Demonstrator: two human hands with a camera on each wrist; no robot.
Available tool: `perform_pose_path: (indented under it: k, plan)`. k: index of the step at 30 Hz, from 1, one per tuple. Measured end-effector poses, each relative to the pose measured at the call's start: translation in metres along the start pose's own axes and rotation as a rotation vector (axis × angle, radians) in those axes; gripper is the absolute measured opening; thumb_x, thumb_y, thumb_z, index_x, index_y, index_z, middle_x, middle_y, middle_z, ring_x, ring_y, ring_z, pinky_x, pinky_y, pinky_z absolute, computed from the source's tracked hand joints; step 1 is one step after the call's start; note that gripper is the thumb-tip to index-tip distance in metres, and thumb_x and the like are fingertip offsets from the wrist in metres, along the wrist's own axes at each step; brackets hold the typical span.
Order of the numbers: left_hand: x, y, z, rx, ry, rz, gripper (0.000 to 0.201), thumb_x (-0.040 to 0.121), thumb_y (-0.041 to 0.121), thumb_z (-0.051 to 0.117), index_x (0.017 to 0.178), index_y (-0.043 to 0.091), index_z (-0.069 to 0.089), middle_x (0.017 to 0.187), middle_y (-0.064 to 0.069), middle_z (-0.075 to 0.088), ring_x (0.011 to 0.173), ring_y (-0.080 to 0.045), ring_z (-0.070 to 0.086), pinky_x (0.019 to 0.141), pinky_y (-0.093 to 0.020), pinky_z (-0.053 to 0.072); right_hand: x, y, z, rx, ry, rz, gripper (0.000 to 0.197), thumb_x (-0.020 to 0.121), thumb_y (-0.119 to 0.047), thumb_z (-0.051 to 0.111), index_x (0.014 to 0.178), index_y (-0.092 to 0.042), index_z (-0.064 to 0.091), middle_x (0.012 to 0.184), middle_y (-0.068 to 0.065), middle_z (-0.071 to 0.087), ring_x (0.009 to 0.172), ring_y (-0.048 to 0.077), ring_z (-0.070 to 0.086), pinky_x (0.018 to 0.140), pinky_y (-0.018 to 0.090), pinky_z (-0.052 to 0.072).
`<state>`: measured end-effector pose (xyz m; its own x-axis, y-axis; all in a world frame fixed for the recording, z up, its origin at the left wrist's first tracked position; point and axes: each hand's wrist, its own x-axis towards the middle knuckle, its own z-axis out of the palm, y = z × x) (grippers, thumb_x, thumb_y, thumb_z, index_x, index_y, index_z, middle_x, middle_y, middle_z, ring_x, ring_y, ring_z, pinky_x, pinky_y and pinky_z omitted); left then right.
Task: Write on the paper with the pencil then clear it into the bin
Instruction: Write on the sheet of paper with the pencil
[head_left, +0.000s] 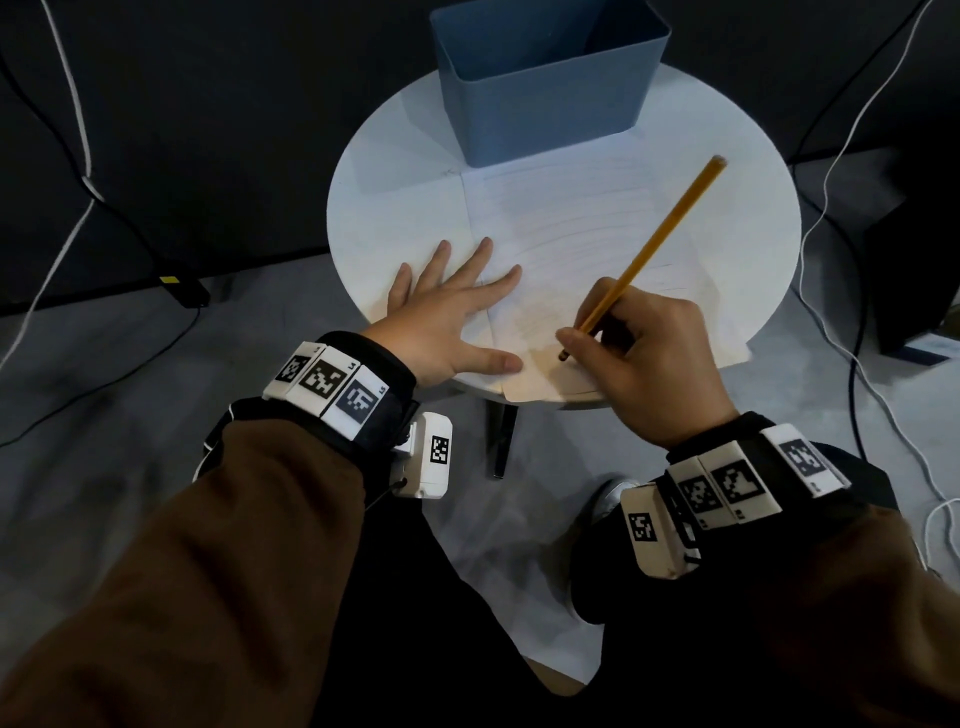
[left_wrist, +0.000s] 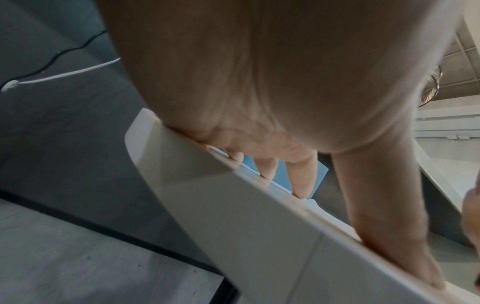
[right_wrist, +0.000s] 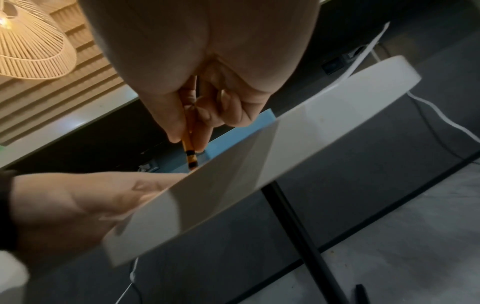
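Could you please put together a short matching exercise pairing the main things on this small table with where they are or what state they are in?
Things:
1. left hand
2. pencil
3. blue bin
4. lined paper

States:
A. stands at the far edge of the round table
B. lies flat, its near corner overhanging the table edge
C. rests flat with fingers spread on the sheet's left edge
D. gripped in the right hand, tip down on the sheet

Pairs: 1-C, 2-D, 3-A, 4-B
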<state>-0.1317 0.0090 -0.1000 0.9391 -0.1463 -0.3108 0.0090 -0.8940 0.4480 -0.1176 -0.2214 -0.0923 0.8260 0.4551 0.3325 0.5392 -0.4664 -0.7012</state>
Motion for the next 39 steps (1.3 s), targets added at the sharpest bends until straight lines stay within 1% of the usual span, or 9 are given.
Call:
perform_pose_path:
  k: [4, 10, 15, 22, 28, 30, 34, 37, 39]
  plan:
    - [0.000, 0.000, 0.000, 0.003, 0.001, -0.001, 0.094, 0.080, 0.068, 0.064, 0.154, 0.053, 0.007, 0.163, 0.021, -0.018, 0.148, -0.012, -0.027, 0.120, -0.044, -0.018, 0.000, 0.005, 0.001, -0.029, -0.023, 0.013, 0.018, 0.090, -0.015, 0.075, 0.078, -0.014, 0.062, 0.062, -0.021, 0.057, 0.060, 0.008, 0.058, 0.057, 0.010, 0.038]
    - [-0.001, 0.000, 0.001, -0.001, 0.007, 0.000, 0.094, 0.080, 0.068, 0.064, 0.153, 0.054, 0.007, 0.163, 0.022, -0.018, 0.148, -0.012, -0.027, 0.120, -0.044, -0.018, 0.001, 0.008, -0.004, -0.046, 0.022, 0.020, 0.018, 0.090, -0.015, 0.074, 0.078, -0.014, 0.062, 0.065, -0.018, 0.062, 0.060, 0.012, 0.058, 0.058, 0.016, 0.042]
    - [0.001, 0.000, 0.001, 0.016, -0.005, 0.000, 0.094, 0.080, 0.069, 0.063, 0.154, 0.053, 0.006, 0.163, 0.021, -0.018, 0.148, -0.012, -0.027, 0.120, -0.045, -0.018, -0.001, 0.003, 0.004, -0.010, -0.042, 0.005, 0.017, 0.090, -0.017, 0.075, 0.079, -0.016, 0.062, 0.066, -0.017, 0.063, 0.061, 0.012, 0.059, 0.058, 0.012, 0.039]
    - [-0.001, 0.000, 0.000, -0.016, 0.000, -0.001, 0.093, 0.081, 0.067, 0.065, 0.153, 0.054, 0.009, 0.162, 0.023, -0.017, 0.148, -0.010, -0.027, 0.120, -0.044, -0.018, 0.002, 0.013, -0.011, -0.063, 0.067, 0.058, 0.018, 0.090, -0.014, 0.075, 0.077, -0.014, 0.062, 0.063, -0.021, 0.060, 0.061, 0.014, 0.059, 0.058, 0.023, 0.047]
    - [-0.001, 0.002, -0.001, 0.009, -0.012, -0.003, 0.094, 0.082, 0.066, 0.064, 0.154, 0.052, 0.007, 0.163, 0.021, -0.019, 0.148, -0.012, -0.027, 0.120, -0.046, -0.018, -0.002, 0.000, 0.003, 0.041, 0.008, 0.044, 0.017, 0.089, -0.014, 0.076, 0.077, -0.015, 0.063, 0.063, -0.020, 0.061, 0.060, 0.013, 0.059, 0.058, 0.012, 0.040]
    - [-0.001, 0.002, -0.002, 0.007, -0.015, -0.004, 0.094, 0.082, 0.065, 0.065, 0.154, 0.051, 0.007, 0.163, 0.021, -0.019, 0.148, -0.012, -0.027, 0.120, -0.046, -0.017, -0.002, 0.001, 0.005, 0.026, -0.011, 0.038, 0.018, 0.090, -0.015, 0.075, 0.078, -0.016, 0.063, 0.064, -0.019, 0.062, 0.061, 0.012, 0.059, 0.058, 0.012, 0.040]
    - [-0.002, 0.002, -0.002, -0.001, -0.015, -0.005, 0.093, 0.082, 0.065, 0.065, 0.154, 0.052, 0.008, 0.162, 0.022, -0.018, 0.148, -0.012, -0.027, 0.120, -0.046, -0.017, 0.000, 0.012, -0.009, -0.028, 0.045, 0.078, 0.018, 0.090, -0.016, 0.075, 0.077, -0.015, 0.062, 0.061, -0.020, 0.060, 0.060, 0.015, 0.058, 0.057, 0.019, 0.045]
    - [-0.002, 0.002, -0.002, -0.004, -0.012, -0.007, 0.093, 0.082, 0.066, 0.064, 0.154, 0.052, 0.008, 0.162, 0.022, -0.018, 0.148, -0.011, -0.027, 0.120, -0.045, -0.017, 0.001, 0.014, -0.014, -0.018, 0.084, 0.097, 0.019, 0.089, -0.015, 0.075, 0.077, -0.014, 0.061, 0.059, -0.023, 0.059, 0.056, 0.017, 0.056, 0.055, 0.017, 0.043]
    - [-0.002, 0.002, -0.001, -0.006, -0.011, -0.009, 0.093, 0.082, 0.065, 0.065, 0.154, 0.052, 0.008, 0.162, 0.022, -0.018, 0.148, -0.011, -0.027, 0.120, -0.045, -0.017, 0.000, 0.008, -0.008, 0.005, 0.056, 0.074, 0.018, 0.089, -0.015, 0.076, 0.077, -0.014, 0.062, 0.059, -0.022, 0.058, 0.056, 0.016, 0.056, 0.055, 0.015, 0.041]
